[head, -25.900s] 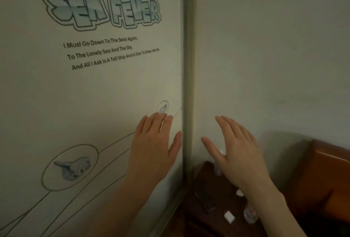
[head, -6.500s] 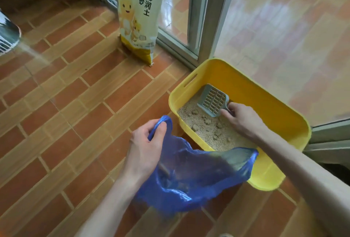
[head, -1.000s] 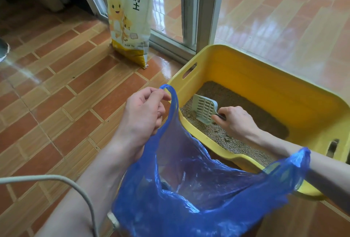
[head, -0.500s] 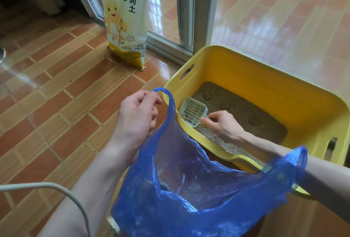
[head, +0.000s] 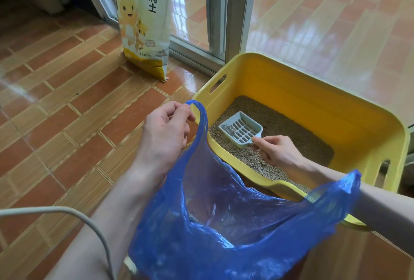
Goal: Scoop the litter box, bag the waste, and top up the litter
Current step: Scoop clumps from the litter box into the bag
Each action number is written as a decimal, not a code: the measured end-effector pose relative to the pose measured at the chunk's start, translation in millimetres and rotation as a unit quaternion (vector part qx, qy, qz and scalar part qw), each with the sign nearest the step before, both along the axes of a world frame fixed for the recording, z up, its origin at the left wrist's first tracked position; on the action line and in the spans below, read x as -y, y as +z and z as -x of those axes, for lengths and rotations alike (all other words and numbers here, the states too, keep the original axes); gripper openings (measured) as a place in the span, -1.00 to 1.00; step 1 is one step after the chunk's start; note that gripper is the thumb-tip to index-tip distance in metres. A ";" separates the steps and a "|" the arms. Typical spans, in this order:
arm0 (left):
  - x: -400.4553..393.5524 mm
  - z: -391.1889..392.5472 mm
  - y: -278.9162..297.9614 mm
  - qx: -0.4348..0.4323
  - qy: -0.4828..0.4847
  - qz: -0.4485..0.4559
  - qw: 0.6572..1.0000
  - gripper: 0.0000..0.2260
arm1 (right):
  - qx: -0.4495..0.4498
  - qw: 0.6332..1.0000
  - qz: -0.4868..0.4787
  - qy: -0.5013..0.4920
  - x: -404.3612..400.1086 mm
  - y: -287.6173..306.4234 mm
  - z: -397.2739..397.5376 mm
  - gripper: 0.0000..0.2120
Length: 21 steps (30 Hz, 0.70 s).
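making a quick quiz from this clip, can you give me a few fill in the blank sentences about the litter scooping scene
1. The right hand holds the slotted scoop inside the ____ litter box.
2. The left hand pinches one handle of the ____ plastic bag.
3. The bag's other handle is looped over the right ____.
4. The litter sack stands on the floor, leaning against the ____ frame.

Missing words: yellow; blue; forearm; door
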<state>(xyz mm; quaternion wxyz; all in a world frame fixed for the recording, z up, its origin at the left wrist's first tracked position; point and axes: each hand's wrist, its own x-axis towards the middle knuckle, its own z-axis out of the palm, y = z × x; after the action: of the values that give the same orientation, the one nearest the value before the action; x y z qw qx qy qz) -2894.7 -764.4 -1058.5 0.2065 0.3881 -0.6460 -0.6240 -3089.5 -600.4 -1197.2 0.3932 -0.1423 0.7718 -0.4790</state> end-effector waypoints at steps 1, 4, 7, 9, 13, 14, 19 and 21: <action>-0.3 0.4 0.3 -0.001 0.000 0.001 1.000 -0.76 | -0.009 1.000 -0.003 -0.001 -1.2 1.1 -0.2 -0.66; -1.2 0.6 0.2 0.000 -0.003 0.003 1.000 -0.76 | -0.030 0.999 -0.011 0.009 -4.2 3.0 -0.6 -0.65; -1.3 0.5 0.3 -0.001 -0.004 0.006 1.000 -0.75 | -0.024 1.000 -0.011 0.005 -5.6 3.4 -0.4 -0.65; -1.1 0.2 0.4 -0.001 -0.005 0.010 1.000 -0.75 | -0.018 1.000 -0.010 -0.002 -5.9 3.7 -0.1 -0.65; -0.8 0.1 0.5 0.002 -0.004 0.012 1.000 -0.75 | -0.024 0.999 -0.026 0.003 -7.3 6.8 0.6 -0.64; -0.8 0.4 0.8 0.001 -0.003 0.011 1.000 -0.75 | -0.034 0.999 -0.028 0.010 -8.0 9.3 0.7 -0.63; -0.2 0.4 2.7 -0.001 -0.005 0.015 1.000 -0.77 | -0.052 0.998 0.012 0.035 -15.4 38.0 -2.5 -0.62; 0.4 -1.0 2.1 0.004 -0.005 0.026 1.000 -0.77 | -0.048 0.997 0.029 0.050 -20.9 52.0 -6.1 -0.61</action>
<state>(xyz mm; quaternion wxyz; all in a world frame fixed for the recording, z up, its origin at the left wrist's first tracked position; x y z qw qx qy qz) -2893.7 -764.7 -1056.4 0.2104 0.3823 -0.6645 -0.6066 -3083.4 -579.6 -1145.2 0.3750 -0.2146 0.7677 -0.4733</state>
